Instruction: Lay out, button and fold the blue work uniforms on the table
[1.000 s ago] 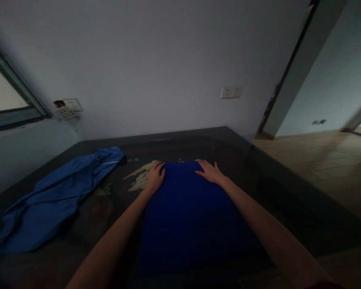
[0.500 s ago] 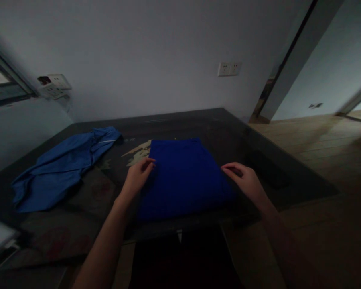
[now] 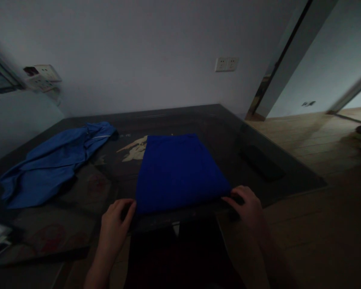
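A folded dark blue cloth (image 3: pixel 177 170) lies flat on the dark table (image 3: pixel 228 132), its near edge at the table's front edge. My left hand (image 3: pixel 116 224) sits at the cloth's near left corner, fingers curled onto it. At the near right corner my right hand (image 3: pixel 248 206) has its fingers curled on the edge of the cloth. Whether either hand pinches the fabric is hard to make out in the dim light.
A crumpled lighter blue garment (image 3: pixel 54 160) lies on the table's left side. A pale printed patch (image 3: pixel 135 150) shows on the tabletop. Wall sockets (image 3: pixel 226 64) sit on the far wall, and a wooden floor (image 3: pixel 319 160) with a doorway lies to the right.
Both hands slid back from the cloth's far edge along its sides to its near corners. The view pulled back from the table.
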Motion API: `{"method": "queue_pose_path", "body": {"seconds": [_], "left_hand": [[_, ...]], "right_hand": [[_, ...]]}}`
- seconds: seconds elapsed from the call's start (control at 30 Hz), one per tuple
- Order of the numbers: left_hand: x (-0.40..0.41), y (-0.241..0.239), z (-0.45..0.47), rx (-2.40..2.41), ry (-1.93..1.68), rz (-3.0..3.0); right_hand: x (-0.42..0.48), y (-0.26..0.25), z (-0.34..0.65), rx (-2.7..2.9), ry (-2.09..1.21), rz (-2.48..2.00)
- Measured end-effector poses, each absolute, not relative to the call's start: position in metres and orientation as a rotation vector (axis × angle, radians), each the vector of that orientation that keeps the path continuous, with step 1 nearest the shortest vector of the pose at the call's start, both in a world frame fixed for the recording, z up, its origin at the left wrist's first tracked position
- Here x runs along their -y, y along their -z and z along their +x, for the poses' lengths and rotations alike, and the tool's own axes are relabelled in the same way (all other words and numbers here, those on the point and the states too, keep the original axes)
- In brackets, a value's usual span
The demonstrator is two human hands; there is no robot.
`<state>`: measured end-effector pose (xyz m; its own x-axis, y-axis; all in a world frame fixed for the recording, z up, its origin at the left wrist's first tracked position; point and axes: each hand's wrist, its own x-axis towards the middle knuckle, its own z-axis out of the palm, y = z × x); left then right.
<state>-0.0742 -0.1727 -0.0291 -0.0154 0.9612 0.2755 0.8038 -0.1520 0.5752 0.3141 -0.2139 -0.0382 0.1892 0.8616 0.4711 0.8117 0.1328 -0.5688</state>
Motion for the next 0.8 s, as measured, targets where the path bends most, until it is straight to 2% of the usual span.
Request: {"method": "queue_pose_path", "body": {"seconds": [0.57,0.8], "left_hand": [[0.172,0.013,-0.066,-1.688,-0.936,1.92],[0.175,0.006,-0.064,-1.7,-0.987,1.869]], "right_hand": [[0.201,0.023,0.322,1.569,-0.228,-1.638],[0.197,0.014,0.341,1.753,-0.293,-1.521]]}}
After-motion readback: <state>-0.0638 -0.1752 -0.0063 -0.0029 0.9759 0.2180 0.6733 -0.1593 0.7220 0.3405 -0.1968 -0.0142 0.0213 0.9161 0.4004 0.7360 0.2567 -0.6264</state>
